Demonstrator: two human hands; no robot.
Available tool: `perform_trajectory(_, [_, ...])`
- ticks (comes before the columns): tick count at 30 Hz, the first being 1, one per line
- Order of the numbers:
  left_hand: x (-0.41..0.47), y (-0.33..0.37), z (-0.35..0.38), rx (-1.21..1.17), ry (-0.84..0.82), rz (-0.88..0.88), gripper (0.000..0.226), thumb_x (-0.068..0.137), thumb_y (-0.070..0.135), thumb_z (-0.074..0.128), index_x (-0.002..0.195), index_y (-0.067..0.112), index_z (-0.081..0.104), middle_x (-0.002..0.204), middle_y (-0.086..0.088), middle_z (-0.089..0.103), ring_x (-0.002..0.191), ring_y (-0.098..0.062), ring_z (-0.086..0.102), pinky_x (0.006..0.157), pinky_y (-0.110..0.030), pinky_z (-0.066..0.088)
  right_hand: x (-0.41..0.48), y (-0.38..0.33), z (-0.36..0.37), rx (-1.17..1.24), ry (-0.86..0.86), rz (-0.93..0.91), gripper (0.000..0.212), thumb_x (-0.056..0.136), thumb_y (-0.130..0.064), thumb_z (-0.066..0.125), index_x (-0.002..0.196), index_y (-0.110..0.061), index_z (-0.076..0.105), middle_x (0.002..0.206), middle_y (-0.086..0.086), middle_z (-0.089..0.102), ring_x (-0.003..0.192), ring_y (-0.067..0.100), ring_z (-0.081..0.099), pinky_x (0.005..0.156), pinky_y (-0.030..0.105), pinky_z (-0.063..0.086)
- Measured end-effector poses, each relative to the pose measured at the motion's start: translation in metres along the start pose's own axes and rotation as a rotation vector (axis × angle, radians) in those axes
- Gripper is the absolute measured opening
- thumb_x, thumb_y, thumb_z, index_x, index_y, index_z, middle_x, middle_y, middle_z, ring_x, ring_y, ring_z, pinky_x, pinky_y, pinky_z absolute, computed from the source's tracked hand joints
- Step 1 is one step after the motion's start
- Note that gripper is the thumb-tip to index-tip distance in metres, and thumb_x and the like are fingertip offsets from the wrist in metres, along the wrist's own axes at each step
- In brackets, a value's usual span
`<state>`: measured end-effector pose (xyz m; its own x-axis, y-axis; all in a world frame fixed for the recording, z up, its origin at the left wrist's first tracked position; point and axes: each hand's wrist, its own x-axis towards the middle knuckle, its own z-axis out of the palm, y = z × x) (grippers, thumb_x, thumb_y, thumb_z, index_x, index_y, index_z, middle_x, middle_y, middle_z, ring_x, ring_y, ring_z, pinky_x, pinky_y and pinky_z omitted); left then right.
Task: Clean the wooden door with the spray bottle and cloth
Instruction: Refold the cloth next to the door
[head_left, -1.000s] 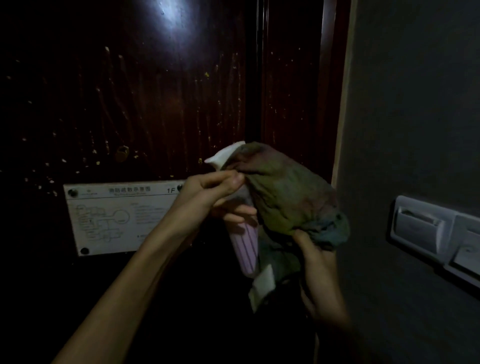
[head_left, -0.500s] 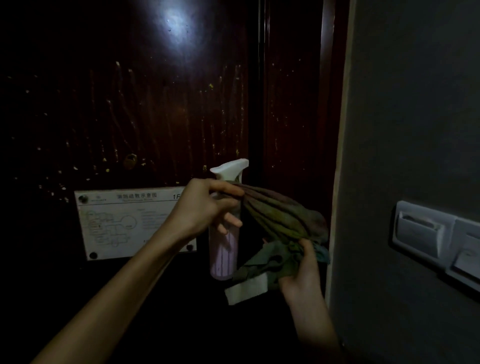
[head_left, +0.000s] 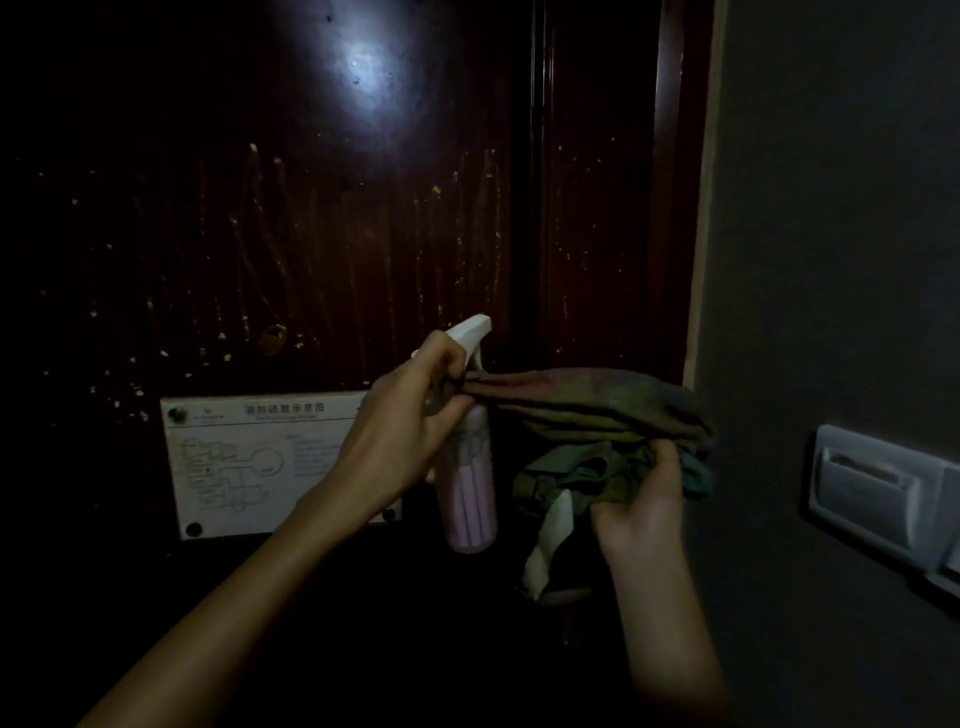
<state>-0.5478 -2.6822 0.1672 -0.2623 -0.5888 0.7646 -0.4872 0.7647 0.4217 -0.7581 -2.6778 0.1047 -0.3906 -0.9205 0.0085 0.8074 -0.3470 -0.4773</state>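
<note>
Noted wooden door (head_left: 311, 234): dark red-brown, dotted with pale specks and vertical drip streaks above the white floor-plan plaque (head_left: 244, 467) screwed to it. Recorded bright light reflection (head_left: 363, 67) high above the plaque.

Found left hand (head_left: 400, 431) over the plaque's right edge, fingers curled round the neck of the spray bottle (head_left: 470, 499), just under its white trigger head (head_left: 470, 330). Saw bottle upright, pale pink body hanging below the hand, just right of the plaque's lower right corner. Saw same hand also pinching one end of the cloth (head_left: 587, 405) against the bottle neck.

Logged cloth as mottled green-brown, stretched roughly level to the right of the plaque, far end bunched. Found right hand (head_left: 636, 509) further right of the plaque, fingers closed on that bunched end. Noted white tag (head_left: 548, 545) dangling beneath the cloth, between bottle and right hand. Could not tell whether cloth touched door.

Noted grey wall (head_left: 831, 260) farthest right of the plaque, carrying a card-slot switch panel (head_left: 867, 488).
</note>
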Motion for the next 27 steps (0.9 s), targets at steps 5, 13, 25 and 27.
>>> perform_trajectory(5, [0.013, -0.003, -0.01, 0.265, -0.001, 0.102, 0.047, 0.091, 0.027, 0.07, 0.122, 0.032, 0.034, 0.081, 0.01, 0.058, 0.061, 0.001, 0.06, 0.054, -0.015, 0.042, 0.019, 0.007, -0.01, -0.043, -0.046, -0.058, 0.04, 0.097, -0.039, 0.053, 0.133, -0.025, 0.06, 0.129, 0.004, 0.067, 0.117, 0.025, 0.063, 0.098, 0.04, 0.051])
perform_trajectory(13, [0.022, -0.009, -0.025, -0.037, 0.195, -0.101, 0.083, 0.073, 0.037, 0.087, 0.141, 0.035, 0.039, 0.103, 0.02, 0.066, 0.1, 0.003, 0.065, 0.086, -0.028, 0.056, 0.021, 0.012, -0.027, -0.129, 0.07, 0.016, 0.042, 0.099, -0.041, 0.049, 0.13, -0.015, 0.061, 0.127, 0.012, 0.066, 0.115, 0.033, 0.062, 0.091, 0.042, 0.053])
perform_trajectory(25, [0.035, 0.01, -0.012, -0.641, 0.283, -0.401, 0.048, 0.08, 0.018, 0.082, 0.125, 0.011, 0.066, 0.109, -0.002, 0.076, 0.095, -0.013, 0.075, 0.074, -0.022, 0.058, -0.037, 0.099, -0.015, -0.038, 0.061, 0.442, 0.043, 0.105, -0.04, 0.037, 0.113, -0.008, 0.065, 0.104, 0.015, 0.068, 0.094, 0.03, 0.061, 0.09, 0.041, 0.049])
perform_trajectory(27, [0.029, 0.01, -0.006, -0.645, 0.316, -0.406, 0.042, 0.083, 0.018, 0.08, 0.122, 0.011, 0.066, 0.109, -0.002, 0.076, 0.092, -0.009, 0.075, 0.065, -0.015, 0.055, -0.039, 0.098, -0.009, -0.014, 0.079, 0.463, 0.048, 0.105, -0.044, 0.034, 0.118, -0.007, 0.062, 0.1, 0.014, 0.066, 0.089, 0.028, 0.06, 0.081, 0.038, 0.049])
